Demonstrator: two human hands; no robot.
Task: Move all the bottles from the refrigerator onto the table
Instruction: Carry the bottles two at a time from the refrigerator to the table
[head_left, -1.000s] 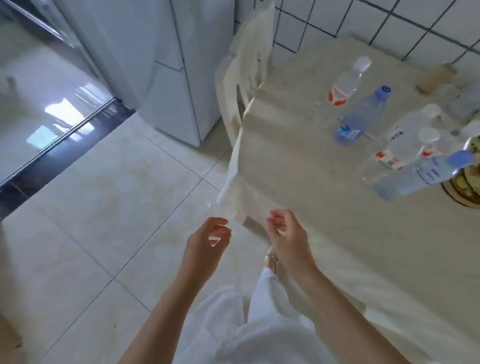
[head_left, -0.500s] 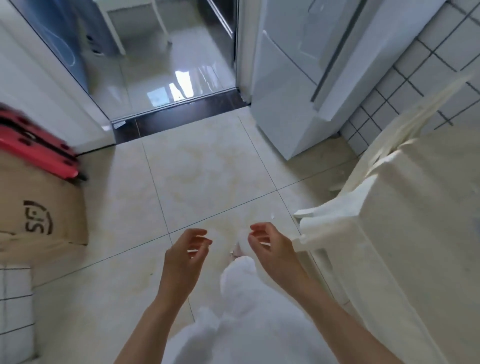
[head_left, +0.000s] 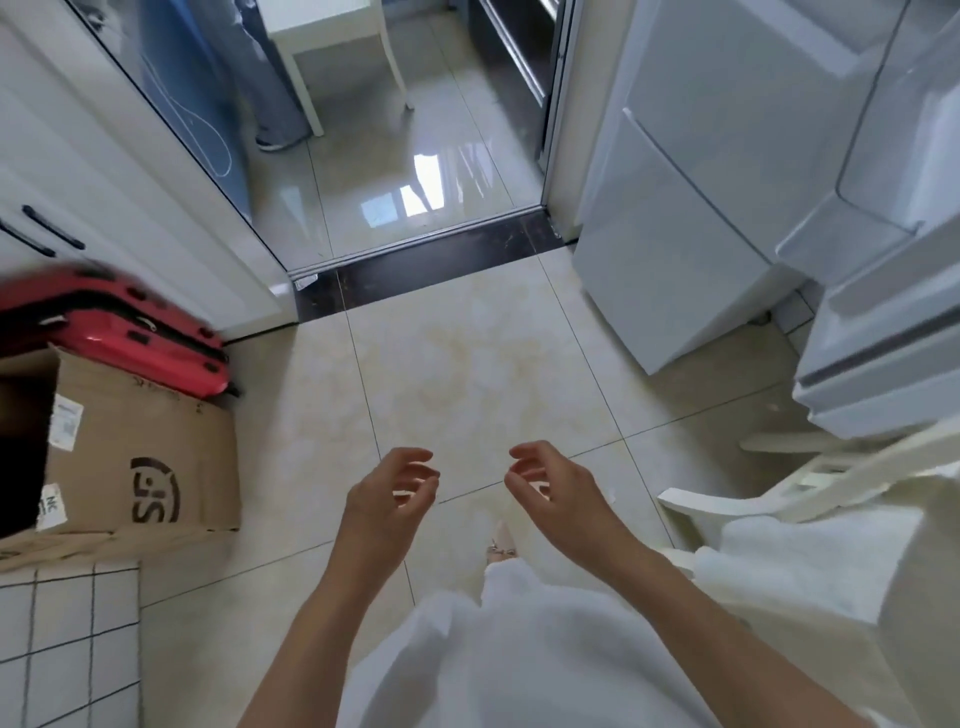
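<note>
At the right edge of my view stands the refrigerator (head_left: 691, 249), with its door (head_left: 883, 156) swung open toward me, but I cannot see inside it, so I cannot tell whether bottles are left there. No bottle is visible anywhere now, and the surface where they must go is outside the view. My left hand (head_left: 387, 501) and my right hand (head_left: 553, 493) hang in front of me over the tiled floor (head_left: 467, 374), fingers loosely curled, both holding nothing. I judge that I am between two carries, facing the refrigerator for a next bottle. A white chair (head_left: 769, 493) is near my right side. On my left lie a cardboard box (head_left: 145, 467) and a red suitcase (head_left: 119, 332).
</note>
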